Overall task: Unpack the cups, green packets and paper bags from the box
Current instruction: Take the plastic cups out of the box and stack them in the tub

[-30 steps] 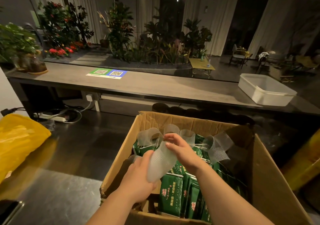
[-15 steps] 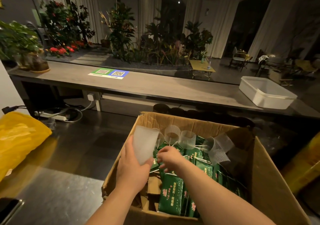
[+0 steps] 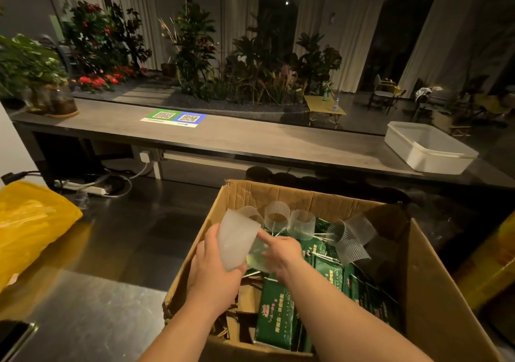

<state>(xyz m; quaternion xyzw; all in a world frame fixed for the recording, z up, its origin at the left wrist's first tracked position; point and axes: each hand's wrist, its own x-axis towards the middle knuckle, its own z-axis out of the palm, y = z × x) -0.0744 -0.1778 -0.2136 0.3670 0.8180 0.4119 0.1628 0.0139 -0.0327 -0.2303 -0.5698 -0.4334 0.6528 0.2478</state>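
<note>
An open cardboard box (image 3: pixel 434 286) stands on the steel counter in front of me. My left hand (image 3: pixel 211 269) grips a stack of ribbed clear plastic cups (image 3: pixel 235 239) over the box's left side. Just right of that stack, my right hand (image 3: pixel 281 253) pinches another clear cup (image 3: pixel 257 255). Several loose clear cups (image 3: pixel 302 223) lie along the back of the box. Green packets (image 3: pixel 276 311) fill the middle and right of the box. Brown paper bags (image 3: pixel 246 297) show at the lower left, partly hidden by my left arm.
A yellow plastic bag (image 3: pixel 30 228) lies on the counter at the left. A dark phone (image 3: pixel 11 339) sits at the near left corner. Across the gap, a long grey bar (image 3: pixel 250 141) carries a white tub (image 3: pixel 426 147), a QR code sign (image 3: pixel 174 118) and a potted plant (image 3: pixel 41 83).
My left hand has lifted the cup stack higher and more upright. My right hand left the stack, dipped into the box, and now holds another cup beside it.
</note>
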